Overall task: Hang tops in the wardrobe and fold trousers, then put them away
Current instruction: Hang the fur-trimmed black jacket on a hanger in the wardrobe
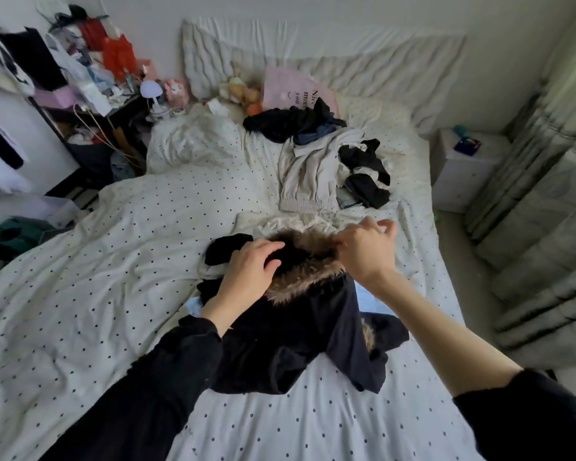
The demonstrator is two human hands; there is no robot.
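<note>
On the bed (80, 294) in front of me lies a dark coat (300, 337) with a fur trim (308, 271), rumpled so I cannot make out its sleeves from its body; part of it sits under my left forearm. A pale blue cloth (368, 299) shows only as a strip past the coat's right edge. Beyond it, grey trousers (308, 174) lie flat, their waistband toward me, with dark clothes (290, 123) heaped at their far end, too tangled to tell apart. The shelf (80, 104) on the left is blurred clutter.

My left hand (250, 272) reaches forward, palm down, fingers bent over the dark lining inside the fur collar; it seems to grip the cloth, though the fingertips sink into shadow. My right hand (368, 249) is raised at the fur's right end, thumb and forefinger pinching the trim, the other fingers spread loose above. Both sleeves are pushed up my forearms.
</note>
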